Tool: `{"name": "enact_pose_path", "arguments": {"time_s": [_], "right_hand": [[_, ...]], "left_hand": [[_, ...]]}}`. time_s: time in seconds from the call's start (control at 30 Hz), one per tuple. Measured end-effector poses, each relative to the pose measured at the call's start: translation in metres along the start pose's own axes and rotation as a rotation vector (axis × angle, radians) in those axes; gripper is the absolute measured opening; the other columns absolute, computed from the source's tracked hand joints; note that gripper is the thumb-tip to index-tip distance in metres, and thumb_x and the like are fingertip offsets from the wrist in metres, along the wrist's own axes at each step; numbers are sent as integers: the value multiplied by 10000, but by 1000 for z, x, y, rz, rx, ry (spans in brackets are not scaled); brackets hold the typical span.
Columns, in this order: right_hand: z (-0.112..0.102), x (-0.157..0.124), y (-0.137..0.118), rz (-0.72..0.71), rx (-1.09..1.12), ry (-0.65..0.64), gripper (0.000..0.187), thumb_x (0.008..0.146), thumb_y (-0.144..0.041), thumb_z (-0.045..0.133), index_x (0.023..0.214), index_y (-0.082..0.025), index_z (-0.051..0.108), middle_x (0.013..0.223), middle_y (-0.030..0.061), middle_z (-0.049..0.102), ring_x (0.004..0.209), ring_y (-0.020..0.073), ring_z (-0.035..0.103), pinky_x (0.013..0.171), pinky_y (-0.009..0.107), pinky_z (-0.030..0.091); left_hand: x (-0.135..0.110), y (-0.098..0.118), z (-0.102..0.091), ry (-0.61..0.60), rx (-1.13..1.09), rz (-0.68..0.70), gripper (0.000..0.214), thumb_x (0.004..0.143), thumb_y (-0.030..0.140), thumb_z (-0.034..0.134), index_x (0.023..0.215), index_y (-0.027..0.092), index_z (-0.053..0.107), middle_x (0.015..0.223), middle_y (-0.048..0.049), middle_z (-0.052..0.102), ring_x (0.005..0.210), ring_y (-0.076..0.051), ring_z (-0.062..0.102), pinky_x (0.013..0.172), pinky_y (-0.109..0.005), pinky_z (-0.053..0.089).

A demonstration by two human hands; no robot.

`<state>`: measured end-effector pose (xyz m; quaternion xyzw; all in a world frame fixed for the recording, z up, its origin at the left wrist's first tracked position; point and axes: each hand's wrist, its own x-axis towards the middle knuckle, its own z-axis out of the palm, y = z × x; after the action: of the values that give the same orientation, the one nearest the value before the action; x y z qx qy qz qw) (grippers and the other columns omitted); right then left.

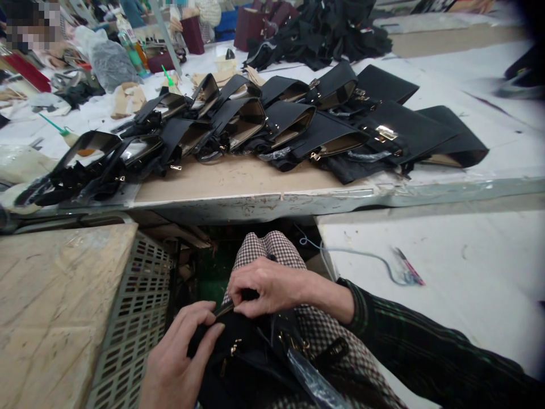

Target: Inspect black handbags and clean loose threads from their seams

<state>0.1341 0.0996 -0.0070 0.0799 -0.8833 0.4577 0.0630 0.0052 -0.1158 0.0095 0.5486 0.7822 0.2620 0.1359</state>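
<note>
A black handbag [242, 363] with gold-coloured zip pulls and clasps lies across my lap, over checked cloth. My left hand [183, 346] pinches the bag's upper edge between thumb and fingers. Just to the right, my right hand [259, 287] grips the same edge, its fingers curled and its thumb pressed against them. Clear plastic wrap [313, 380] covers a strip at the bag's right side. The bag's lower part runs out of the frame at the bottom.
Several unfinished black bags [238, 122] stand in rows on the workbench [213, 179] ahead. A plastic crate [131, 307] is at my left beside a tan board [51, 295]. A red-handled tool [411, 268] and a blue cord [366, 253] lie on the white surface at right.
</note>
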Motion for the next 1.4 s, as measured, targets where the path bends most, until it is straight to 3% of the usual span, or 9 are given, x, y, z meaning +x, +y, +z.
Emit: {"name": "enact_pose_path", "arguments": {"time_s": [0.13, 0.3, 0.57, 0.8, 0.97, 1.07, 1.13, 1.27, 1.4], "right_hand": [[-2, -1, -1, -9, -6, -14, 54, 819, -196, 620, 841, -168, 661, 890, 17, 700, 765, 119, 635, 703, 219, 461], [-3, 0, -3, 21, -3, -27, 70, 832, -197, 620, 860, -164, 675, 883, 27, 707, 782, 129, 642, 712, 222, 463], [3, -4, -5, 145, 24, 80, 70, 801, -219, 647, 830, -161, 673, 859, 23, 717, 772, 139, 652, 723, 227, 464], [4, -7, -10, 213, 62, 126, 66, 781, -228, 645, 805, -171, 665, 825, 16, 720, 741, 142, 648, 721, 238, 464], [4, -7, -14, 282, 83, 116, 70, 767, -237, 655, 802, -176, 650, 796, 1, 710, 721, 137, 635, 691, 234, 448], [0, -6, -14, 312, 132, 117, 187, 760, -242, 692, 925, -179, 631, 830, -5, 711, 745, 131, 636, 674, 221, 437], [-6, -5, -12, 313, 154, 63, 303, 774, -258, 710, 1052, -179, 616, 873, -2, 726, 797, 136, 649, 715, 227, 440], [-22, -5, -5, 301, 58, -134, 195, 874, -304, 635, 1026, -206, 708, 936, 9, 746, 857, 143, 657, 753, 240, 424], [-30, -8, -2, 343, -34, -180, 239, 893, -338, 597, 1032, -214, 746, 910, 22, 752, 809, 144, 655, 701, 239, 411]], "left_hand": [[8, 3, -6, -106, -5, -7, 70, 897, 299, 594, 855, 245, 583, 1045, -20, 682, 954, -170, 680, 821, -215, 525], [14, 5, -14, -208, 12, 5, 113, 914, 278, 557, 810, 235, 547, 813, 19, 628, 717, -124, 633, 660, -179, 488], [10, 6, -3, -111, -47, -16, 117, 891, 263, 578, 786, 222, 547, 859, 7, 660, 744, -116, 652, 705, -162, 499], [12, 13, 2, -66, -171, -193, 171, 847, 342, 633, 748, 206, 599, 764, 4, 685, 652, -131, 652, 614, -170, 515], [17, 9, 3, -87, -480, -424, 209, 771, 373, 712, 774, 196, 600, 747, 1, 668, 698, -147, 652, 646, -199, 531], [19, 5, 3, -176, -694, -595, 305, 741, 404, 735, 923, 176, 646, 728, 0, 652, 655, -141, 635, 601, -210, 512], [19, 4, 2, -258, -746, -654, 310, 756, 432, 715, 913, 167, 681, 729, -6, 651, 648, -135, 617, 589, -205, 487], [18, 6, -4, -246, -589, -501, 274, 781, 466, 691, 795, 196, 730, 756, 5, 620, 705, -134, 582, 599, -178, 450], [18, 0, -10, -232, -431, -376, 279, 824, 477, 655, 748, 218, 725, 717, 17, 597, 684, -134, 563, 596, -171, 443]]}}
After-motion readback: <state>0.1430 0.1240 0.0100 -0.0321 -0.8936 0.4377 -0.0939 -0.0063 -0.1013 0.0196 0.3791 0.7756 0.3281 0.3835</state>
